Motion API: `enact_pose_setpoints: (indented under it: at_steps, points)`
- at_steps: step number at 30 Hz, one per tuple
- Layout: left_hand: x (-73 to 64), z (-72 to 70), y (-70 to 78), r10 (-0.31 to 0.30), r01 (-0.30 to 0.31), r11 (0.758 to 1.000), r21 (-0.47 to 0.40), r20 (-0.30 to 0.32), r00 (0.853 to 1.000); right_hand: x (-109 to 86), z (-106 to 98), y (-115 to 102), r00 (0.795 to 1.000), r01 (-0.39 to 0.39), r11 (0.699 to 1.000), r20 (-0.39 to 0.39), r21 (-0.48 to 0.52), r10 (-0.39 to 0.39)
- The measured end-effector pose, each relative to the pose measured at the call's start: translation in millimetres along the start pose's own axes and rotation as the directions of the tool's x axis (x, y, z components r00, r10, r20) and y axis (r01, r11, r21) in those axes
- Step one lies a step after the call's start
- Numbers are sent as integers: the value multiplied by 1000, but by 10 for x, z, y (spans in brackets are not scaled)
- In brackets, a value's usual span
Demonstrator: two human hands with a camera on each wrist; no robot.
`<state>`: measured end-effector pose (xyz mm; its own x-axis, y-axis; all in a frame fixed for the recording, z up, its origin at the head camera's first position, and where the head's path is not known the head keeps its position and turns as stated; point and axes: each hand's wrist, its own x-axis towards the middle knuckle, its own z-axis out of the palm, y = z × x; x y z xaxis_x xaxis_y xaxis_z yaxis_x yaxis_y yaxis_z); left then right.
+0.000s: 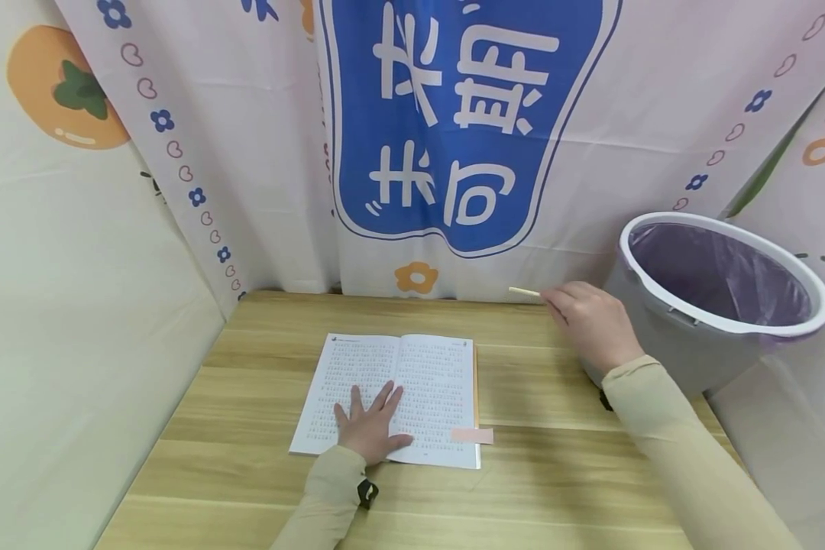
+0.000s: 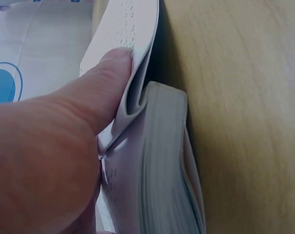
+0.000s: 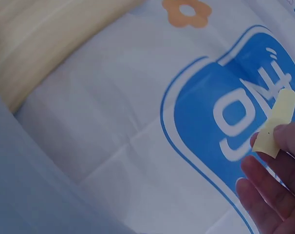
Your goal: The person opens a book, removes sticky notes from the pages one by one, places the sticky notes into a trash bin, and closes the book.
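An open book (image 1: 431, 382) with printed pages lies on the wooden table. My left hand (image 1: 370, 429) rests on its lower middle with fingers spread; in the left wrist view the thumb (image 2: 106, 85) presses on the page near the fold. A pink paper strip (image 1: 473, 435) lies at the right page's lower edge and sticks out past it. Raised over the table's far right, my right hand (image 1: 591, 321) pinches a small pale yellow paper strip (image 3: 278, 122) between thumb and fingers.
A grey bin (image 1: 687, 328) with a white rim and a dark purple liner stands at the right, close to my right hand. Behind the wooden table (image 1: 234, 458) hangs a white printed curtain (image 1: 275, 191) with a blue sign; light cloth hangs at both sides.
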<state>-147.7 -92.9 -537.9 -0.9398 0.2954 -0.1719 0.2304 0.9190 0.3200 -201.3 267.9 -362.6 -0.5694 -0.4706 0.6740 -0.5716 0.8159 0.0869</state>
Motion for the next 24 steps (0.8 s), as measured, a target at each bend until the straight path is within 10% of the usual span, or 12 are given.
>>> enact_pose_setpoints:
  at_steps: [24]
  points:
    - [-32, -33, 20, 5, -5, 1000, -28, -2, 1000, -159, -1066, 673, 964, -266, 949, -40, -169, 263]
